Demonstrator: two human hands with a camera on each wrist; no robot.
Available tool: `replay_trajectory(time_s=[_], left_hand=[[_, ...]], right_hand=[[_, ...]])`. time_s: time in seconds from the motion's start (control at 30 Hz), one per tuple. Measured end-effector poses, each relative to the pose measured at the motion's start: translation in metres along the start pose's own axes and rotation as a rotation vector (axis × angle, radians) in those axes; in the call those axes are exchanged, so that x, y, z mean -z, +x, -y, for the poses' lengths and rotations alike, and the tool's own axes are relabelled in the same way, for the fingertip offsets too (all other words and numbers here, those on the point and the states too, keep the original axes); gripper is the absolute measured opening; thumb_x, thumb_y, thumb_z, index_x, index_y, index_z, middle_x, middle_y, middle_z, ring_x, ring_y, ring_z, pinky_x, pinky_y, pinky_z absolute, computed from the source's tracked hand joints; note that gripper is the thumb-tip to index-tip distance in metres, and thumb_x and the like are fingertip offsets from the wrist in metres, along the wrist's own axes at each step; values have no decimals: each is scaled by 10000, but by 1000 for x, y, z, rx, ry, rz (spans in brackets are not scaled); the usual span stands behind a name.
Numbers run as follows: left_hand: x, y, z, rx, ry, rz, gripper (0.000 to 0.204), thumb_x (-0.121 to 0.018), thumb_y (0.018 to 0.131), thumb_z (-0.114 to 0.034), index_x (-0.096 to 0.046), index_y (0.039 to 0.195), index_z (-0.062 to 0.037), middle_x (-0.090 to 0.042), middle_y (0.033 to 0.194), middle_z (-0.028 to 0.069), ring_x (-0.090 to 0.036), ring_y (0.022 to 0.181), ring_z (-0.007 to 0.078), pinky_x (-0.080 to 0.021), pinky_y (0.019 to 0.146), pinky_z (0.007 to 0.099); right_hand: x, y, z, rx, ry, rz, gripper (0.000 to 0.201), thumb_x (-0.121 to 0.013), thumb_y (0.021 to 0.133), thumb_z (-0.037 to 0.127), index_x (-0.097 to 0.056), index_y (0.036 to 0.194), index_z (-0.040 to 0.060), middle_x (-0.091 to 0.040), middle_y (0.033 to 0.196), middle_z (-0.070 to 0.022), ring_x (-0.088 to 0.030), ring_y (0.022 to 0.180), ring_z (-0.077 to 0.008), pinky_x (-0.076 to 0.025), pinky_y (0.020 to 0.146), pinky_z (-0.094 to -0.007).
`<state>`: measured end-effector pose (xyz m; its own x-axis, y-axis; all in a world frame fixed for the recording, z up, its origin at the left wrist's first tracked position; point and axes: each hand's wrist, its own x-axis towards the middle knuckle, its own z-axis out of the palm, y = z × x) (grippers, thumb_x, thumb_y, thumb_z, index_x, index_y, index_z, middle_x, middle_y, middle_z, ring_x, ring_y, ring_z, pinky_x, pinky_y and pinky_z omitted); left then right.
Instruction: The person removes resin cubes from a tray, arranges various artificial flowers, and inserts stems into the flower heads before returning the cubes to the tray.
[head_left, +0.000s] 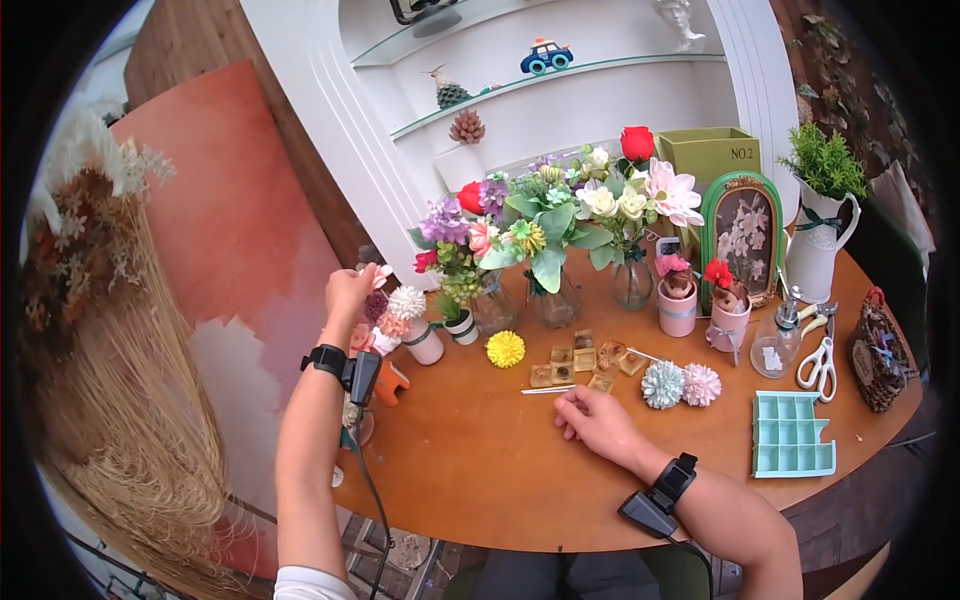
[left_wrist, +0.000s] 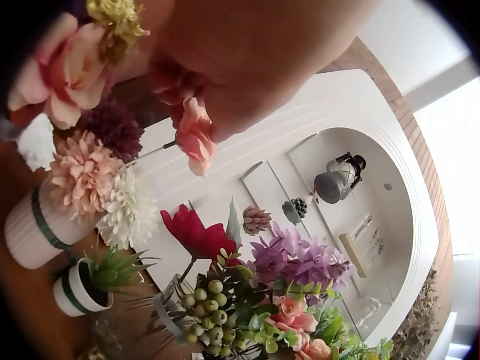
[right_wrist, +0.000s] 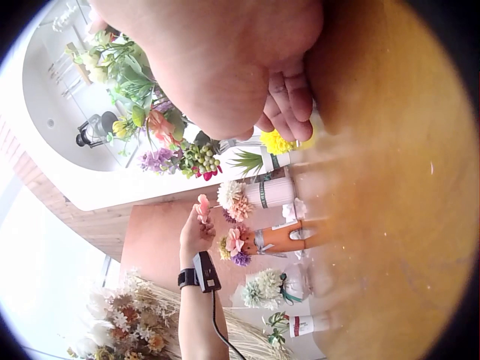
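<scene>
Raised at the left side of the table, my left hand (head_left: pixel 350 298) pinches a pink artificial flower (left_wrist: pixel 197 137) just below its bloom; a thin stem sticks out from it. Below that hand, a pink ribbed vase (head_left: pixel 424 345) holds white, peach and dark purple pompom flowers (left_wrist: pixel 86 166). My right hand (head_left: pixel 600 425) rests on the table with its fingers loosely curled. Thin white sticks (head_left: pixel 548 390) lie right by its fingertips. Just beyond are several small amber-coloured square blocks (head_left: pixel 563 373) and a yellow pompom flower (head_left: pixel 505 349).
Glass vases with mixed flowers (head_left: pixel 545 215) line the back of the table. Pale blue and pink pompoms (head_left: pixel 662 385) lie to the right, with a turquoise divided tray (head_left: pixel 793 440), white-handled scissors (head_left: pixel 818 372) and a glass bottle (head_left: pixel 770 350). An orange holder (head_left: pixel 392 382) stands near my left forearm.
</scene>
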<state>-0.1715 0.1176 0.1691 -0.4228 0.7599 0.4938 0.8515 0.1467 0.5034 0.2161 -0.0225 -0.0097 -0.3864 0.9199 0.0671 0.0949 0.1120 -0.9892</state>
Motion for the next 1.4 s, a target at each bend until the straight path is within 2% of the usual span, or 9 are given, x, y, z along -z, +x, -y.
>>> replay_trajectory(time_s=[0.27, 0.37, 0.43, 0.5, 0.63, 0.77, 0.9, 1.1, 1.4], left_hand=[[-8, -31, -19, -43, 332, -36, 467, -695, 848, -446, -731, 896, 17, -698, 911, 213, -681, 886, 397, -529, 759, 450], [-11, -52, -28, -216, 265, -330, 397, -678, 891, -348, -676, 998, 35, -634, 1005, 205, -657, 890, 404, -521, 768, 465], [-14, -63, -32, -422, -21, -446, 300, -654, 920, -250, -635, 1016, 34, -573, 1004, 194, -634, 862, 394, -507, 776, 472], [-22, -87, -35, -503, -76, -443, 247, -669, 918, -224, -656, 989, 12, -620, 995, 130, -636, 813, 267, -513, 747, 384], [-14, -178, -61, -280, -695, 664, 189, -692, 932, -224, -701, 1004, -49, -659, 861, -36, -573, 794, 33, -460, 661, 206], [-35, -234, -63, -232, -661, 1252, 203, -646, 972, -232, -706, 1058, -58, -660, 839, -33, -577, 717, 31, -468, 608, 213], [-75, -248, -47, -189, -806, 1338, 197, -632, 978, -214, -692, 1069, -50, -669, 861, -11, -555, 652, 36, -456, 577, 206], [-90, -247, -31, -79, -1068, 1430, 236, -606, 993, -194, -651, 1096, 13, -665, 927, 50, -567, 723, 62, -479, 628, 211], [-89, -252, -31, -109, -1055, 1400, 233, -611, 992, -195, -662, 1069, 20, -664, 908, 50, -573, 734, 69, -486, 636, 219]], right_hand=[[0, 0, 0, 3, 5, 6, 244, -539, 1022, 223, -578, 998, -17, -645, 844, -47, -608, 708, -102, -517, 667, -261], [0, 0, -3, 16, -1, 4, 243, -550, 1014, 222, -580, 991, -19, -647, 843, -53, -607, 709, -101, -515, 668, -262], [1, 0, -3, 22, -8, 2, 246, -564, 1006, 224, -582, 987, -21, -649, 842, -61, -608, 709, -102, -514, 669, -264], [3, -1, -4, 225, -339, -128, 204, -597, 939, 162, -602, 990, -35, -670, 816, -132, -660, 680, -243, -530, 632, -367], [20, -6, 13, 401, -789, -314, 187, -639, 864, 120, -621, 981, -25, -640, 882, -173, -639, 832, -322, -511, 719, -407], [46, -14, 23, 352, -1285, -584, 271, -723, 774, 145, -643, 986, -4, -564, 1048, -177, -496, 1093, -362, -422, 904, -423], [78, -24, 33, -32, -1264, -360, 483, -814, 735, 254, -620, 1100, 3, -577, 1139, -186, -520, 1110, -371, -428, 947, -449], [81, -43, 57, -54, -1347, -169, 620, -839, 711, 281, -581, 1224, 45, -594, 1172, -150, -530, 1155, -344, -439, 958, -460], [72, -29, 46, 32, -1246, -214, 406, -700, 774, 67, -544, 1144, 9, -587, 1105, -226, -605, 962, -422, -491, 811, -484]])
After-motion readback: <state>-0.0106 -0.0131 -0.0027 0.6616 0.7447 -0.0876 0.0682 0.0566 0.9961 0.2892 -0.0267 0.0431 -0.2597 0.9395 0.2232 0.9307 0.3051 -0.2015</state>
